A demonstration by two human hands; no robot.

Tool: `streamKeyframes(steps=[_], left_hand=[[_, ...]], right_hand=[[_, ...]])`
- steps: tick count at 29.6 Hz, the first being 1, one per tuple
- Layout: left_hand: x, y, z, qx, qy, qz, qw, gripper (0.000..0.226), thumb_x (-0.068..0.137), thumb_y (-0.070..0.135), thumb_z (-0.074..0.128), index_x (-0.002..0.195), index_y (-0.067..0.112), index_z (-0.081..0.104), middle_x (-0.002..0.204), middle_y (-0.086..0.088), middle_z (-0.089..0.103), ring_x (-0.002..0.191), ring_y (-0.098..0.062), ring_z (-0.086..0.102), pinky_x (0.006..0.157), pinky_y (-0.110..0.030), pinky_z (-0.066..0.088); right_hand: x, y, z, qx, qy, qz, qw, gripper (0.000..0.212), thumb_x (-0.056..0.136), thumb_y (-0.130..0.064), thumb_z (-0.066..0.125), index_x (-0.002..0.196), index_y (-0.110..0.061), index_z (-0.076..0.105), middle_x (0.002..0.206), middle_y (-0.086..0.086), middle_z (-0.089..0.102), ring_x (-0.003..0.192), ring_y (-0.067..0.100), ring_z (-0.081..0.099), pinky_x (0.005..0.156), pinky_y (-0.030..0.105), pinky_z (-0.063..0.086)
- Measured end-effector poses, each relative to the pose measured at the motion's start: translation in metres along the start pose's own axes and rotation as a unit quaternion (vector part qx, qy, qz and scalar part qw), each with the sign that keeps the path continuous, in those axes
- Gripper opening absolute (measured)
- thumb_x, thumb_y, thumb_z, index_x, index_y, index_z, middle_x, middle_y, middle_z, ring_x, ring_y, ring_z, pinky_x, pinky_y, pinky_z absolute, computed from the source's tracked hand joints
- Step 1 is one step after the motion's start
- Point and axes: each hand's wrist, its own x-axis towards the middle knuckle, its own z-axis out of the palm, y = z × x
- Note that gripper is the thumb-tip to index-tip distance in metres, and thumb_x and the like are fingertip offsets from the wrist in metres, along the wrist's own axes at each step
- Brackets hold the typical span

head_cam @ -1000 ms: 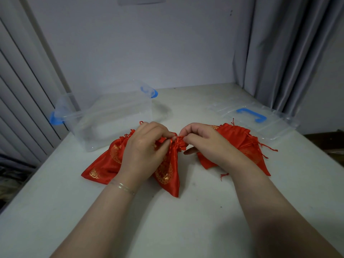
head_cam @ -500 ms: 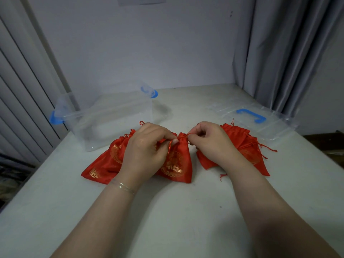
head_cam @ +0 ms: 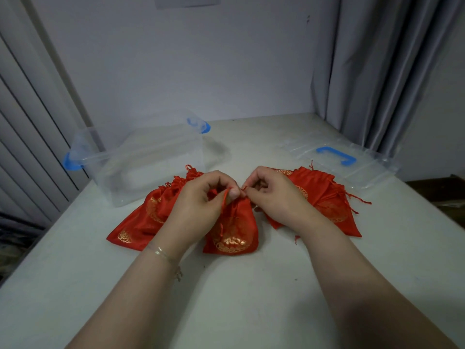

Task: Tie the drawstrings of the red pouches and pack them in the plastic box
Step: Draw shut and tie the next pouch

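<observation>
The tying step is in hand. The left hand (head_cam: 201, 197) pinches one red drawstring (head_cam: 224, 200) at the gathered neck of the middle pouch (head_cam: 231, 230), which lies on the surface (head_cam: 226, 298) between the two wrists. The right hand (head_cam: 271, 195) has its fingers curled in a narrow grip at the same neck, and seems to hold the other cord end, though that end is too small to make out clearly. No finished knot shows, so I judge this pouch only half done.

The next move calls for crossing the two cords and pulling them snug without letting the neck slacken, then lifting the pouch to the plastic box (head_cam: 141, 167), which stands open at far left with nothing red inside that I can see.

More red pouches lie in a left heap (head_cam: 141, 222) just beside the box and a right heap (head_cam: 324, 197) behind the right hand. The box's lid (head_cam: 352, 162), with its blue handle, lies flat at far right. The left heap sits between the hands and the box, so the carry must pass over it.
</observation>
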Motion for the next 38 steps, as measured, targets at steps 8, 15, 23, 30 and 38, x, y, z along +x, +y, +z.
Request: streamKeyframes(steps=[8,15,23,30,38], left_hand=[[0.007,-0.01,-0.001,-0.114,0.069,-0.148,0.98,0.022,0.087,0.007,0.066,0.078,0.013,0.047,0.053,0.005,0.062,0.06,-0.008,0.06,0.059,-0.018,0.044],[0.004,-0.009,0.0,-0.086,0.105,-0.189,0.973,0.035,0.087,0.011,0.065,0.057,0.009,0.047,0.047,0.004,0.047,0.043,-0.004,0.039,0.045,-0.015,0.033],[0.004,-0.002,-0.008,-0.148,0.038,-0.244,0.958,0.035,0.092,0.027,0.059,0.062,0.009,0.059,0.049,0.007,0.056,0.044,-0.001,0.046,0.048,-0.011,0.039],[0.005,-0.004,-0.013,-0.179,-0.055,-0.215,0.959,0.016,0.078,-0.005,0.068,0.085,0.009,0.07,0.077,-0.001,0.071,0.074,-0.008,0.066,0.071,-0.014,0.054],[0.005,-0.007,-0.011,-0.202,-0.032,-0.195,0.959,0.026,0.066,0.004,0.072,0.092,0.006,0.071,0.083,-0.009,0.071,0.079,-0.013,0.066,0.072,-0.017,0.055]], right_hand=[[-0.004,-0.011,0.008,0.146,-0.012,0.002,0.989,0.017,0.089,-0.002,0.054,0.079,-0.015,0.053,0.066,0.003,0.049,0.054,0.011,0.052,0.067,0.041,0.055],[-0.005,-0.008,0.021,0.126,-0.001,-0.04,0.991,0.008,0.077,-0.024,0.064,0.074,-0.031,0.062,0.07,0.02,0.056,0.062,0.024,0.047,0.063,0.04,0.043],[-0.007,-0.01,0.017,0.111,0.01,-0.074,0.991,0.018,0.084,-0.012,0.067,0.078,-0.028,0.062,0.074,0.007,0.061,0.063,0.017,0.05,0.063,0.034,0.046],[-0.012,-0.016,0.014,0.076,0.018,-0.112,0.991,0.022,0.08,-0.007,0.068,0.078,-0.028,0.063,0.082,-0.005,0.059,0.069,0.007,0.054,0.063,0.014,0.042],[-0.012,-0.017,0.015,0.062,0.002,-0.115,0.991,0.014,0.078,-0.01,0.072,0.08,-0.024,0.068,0.088,-0.006,0.053,0.077,0.019,0.053,0.065,0.012,0.039]])
